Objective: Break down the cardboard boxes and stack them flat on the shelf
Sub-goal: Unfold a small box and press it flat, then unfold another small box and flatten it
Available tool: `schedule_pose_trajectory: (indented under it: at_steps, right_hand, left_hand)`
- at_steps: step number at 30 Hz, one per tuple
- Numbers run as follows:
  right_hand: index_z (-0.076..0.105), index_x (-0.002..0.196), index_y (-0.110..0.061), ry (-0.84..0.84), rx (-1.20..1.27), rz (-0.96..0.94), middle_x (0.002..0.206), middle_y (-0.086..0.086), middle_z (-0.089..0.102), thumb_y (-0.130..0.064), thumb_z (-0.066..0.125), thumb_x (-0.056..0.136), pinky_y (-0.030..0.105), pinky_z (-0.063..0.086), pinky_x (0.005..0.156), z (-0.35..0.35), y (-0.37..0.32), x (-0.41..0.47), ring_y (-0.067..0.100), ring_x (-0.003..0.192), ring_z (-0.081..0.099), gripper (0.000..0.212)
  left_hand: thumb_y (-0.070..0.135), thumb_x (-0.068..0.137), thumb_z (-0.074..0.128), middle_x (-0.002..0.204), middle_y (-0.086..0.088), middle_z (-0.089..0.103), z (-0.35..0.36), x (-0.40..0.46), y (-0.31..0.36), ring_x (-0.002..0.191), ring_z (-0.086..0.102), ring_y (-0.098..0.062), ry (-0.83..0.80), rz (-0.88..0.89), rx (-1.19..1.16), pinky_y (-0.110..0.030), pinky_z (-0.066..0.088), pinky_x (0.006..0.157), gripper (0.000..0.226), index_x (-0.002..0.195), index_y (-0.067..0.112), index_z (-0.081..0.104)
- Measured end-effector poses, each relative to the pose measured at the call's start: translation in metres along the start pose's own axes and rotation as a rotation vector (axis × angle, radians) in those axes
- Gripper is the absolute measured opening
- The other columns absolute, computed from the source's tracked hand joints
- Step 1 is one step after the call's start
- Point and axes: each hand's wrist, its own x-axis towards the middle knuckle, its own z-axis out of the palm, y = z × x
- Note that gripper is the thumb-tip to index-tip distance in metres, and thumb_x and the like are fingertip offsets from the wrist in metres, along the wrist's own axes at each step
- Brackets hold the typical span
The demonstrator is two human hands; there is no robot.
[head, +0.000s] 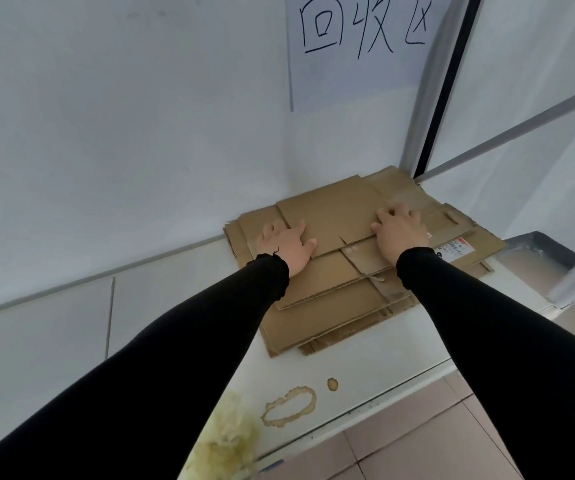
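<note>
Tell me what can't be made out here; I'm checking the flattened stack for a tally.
Head view only:
- Count of sheets in the cardboard stack: layers overlap and edges blur together.
- Text on the shipping label: too small, partly under the right hand.
- Cardboard beneath the left hand and both sleeves: covered.
- Right-hand fingers: curled, whether pinching or pressing is unclear.
- Handwritten wall sign: top cut by the frame edge.

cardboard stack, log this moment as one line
left hand flat on top sheet | right hand pressing, fingers bent | cardboard stack flat on shelf
</note>
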Motion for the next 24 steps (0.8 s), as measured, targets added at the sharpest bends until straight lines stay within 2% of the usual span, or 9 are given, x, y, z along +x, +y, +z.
schedule_pose_trajectory:
  at_steps: [5,9,12,14,15,17,20,23,24]
  right_hand:
    - [0.035,0.149,-0.014,-0.178,-0.053,0.029,0.154,0.017,0.035,-0.038,0.038,0.104,0.050,0.033,0.110,-0.024,-0.013,-0.006,0.039,0.138,0.031,0.051]
    - [0.022,0.158,-0.023,-0.263,-0.010,-0.013,0.165,0.014,0.015,-0.038,0.043,0.104,0.051,0.029,0.116,-0.044,-0.019,-0.019,0.046,0.145,0.023,0.060]
    - [0.020,0.157,-0.028,-0.253,-0.059,-0.010,0.166,0.014,0.010,-0.040,0.046,0.101,0.054,0.033,0.116,-0.061,-0.033,-0.036,0.048,0.143,0.026,0.063]
    - [0.019,0.157,-0.028,-0.217,-0.143,-0.031,0.168,0.014,0.006,-0.042,0.048,0.100,0.057,0.026,0.119,-0.073,-0.053,-0.053,0.049,0.148,0.016,0.065]
    - [0.020,0.157,-0.026,-0.185,-0.183,-0.064,0.168,0.015,0.007,-0.041,0.048,0.100,0.057,0.022,0.119,-0.079,-0.065,-0.063,0.046,0.150,0.013,0.065]
    - [0.028,0.156,-0.023,-0.124,-0.224,-0.181,0.166,0.014,0.017,-0.038,0.045,0.101,0.056,0.023,0.119,-0.088,-0.096,-0.086,0.040,0.150,0.016,0.059]
    - [0.033,0.155,-0.025,-0.153,-0.192,-0.372,0.165,0.010,0.022,-0.035,0.041,0.101,0.053,0.024,0.117,-0.092,-0.153,-0.121,0.035,0.150,0.022,0.055]
    - [0.042,0.149,-0.025,-0.203,-0.095,-0.503,0.153,0.007,0.044,-0.030,0.040,0.099,0.049,0.035,0.111,-0.091,-0.214,-0.158,0.032,0.136,0.043,0.051]
    - [0.044,0.148,-0.024,-0.200,-0.073,-0.548,0.152,0.004,0.045,-0.031,0.041,0.099,0.046,0.037,0.109,-0.090,-0.235,-0.171,0.030,0.135,0.045,0.049]
  left_hand:
    - [0.049,0.104,0.031,0.160,-0.019,0.026,-0.023,-0.008,-0.003,0.146,0.021,-0.038,-0.109,0.049,0.025,-0.047,0.026,0.115,0.059,0.159,0.032,0.020]
    - [0.040,0.107,0.033,0.162,-0.014,0.025,-0.043,-0.036,-0.012,0.150,0.014,-0.036,-0.132,0.097,-0.055,-0.046,0.018,0.119,0.054,0.159,0.025,0.026]
    - [0.028,0.105,0.036,0.156,-0.015,0.035,-0.061,-0.064,-0.031,0.143,0.030,-0.033,-0.156,0.102,-0.043,-0.043,0.027,0.113,0.049,0.152,0.013,0.035]
    - [0.029,0.103,0.041,0.159,-0.012,0.031,-0.076,-0.087,-0.051,0.143,0.033,-0.032,-0.137,0.086,-0.048,-0.041,0.032,0.112,0.055,0.156,0.017,0.031]
    - [0.029,0.101,0.045,0.158,-0.010,0.033,-0.082,-0.099,-0.063,0.142,0.034,-0.031,-0.105,0.096,-0.036,-0.040,0.033,0.111,0.056,0.155,0.019,0.033]
    - [0.031,0.099,0.049,0.153,-0.006,0.040,-0.097,-0.126,-0.090,0.137,0.037,-0.029,-0.039,0.119,-0.002,-0.039,0.036,0.108,0.053,0.150,0.022,0.039]
    - [0.037,0.099,0.050,0.159,-0.001,0.032,-0.116,-0.168,-0.137,0.143,0.031,-0.025,0.010,0.108,0.084,-0.040,0.032,0.112,0.062,0.156,0.024,0.029]
    - [0.038,0.099,0.051,0.162,-0.001,0.028,-0.133,-0.211,-0.188,0.146,0.028,-0.023,0.055,0.058,0.123,-0.039,0.029,0.115,0.064,0.157,0.022,0.028]
    - [0.037,0.099,0.051,0.162,-0.001,0.028,-0.138,-0.227,-0.206,0.146,0.028,-0.023,0.068,0.044,0.133,-0.039,0.029,0.115,0.064,0.157,0.022,0.029]
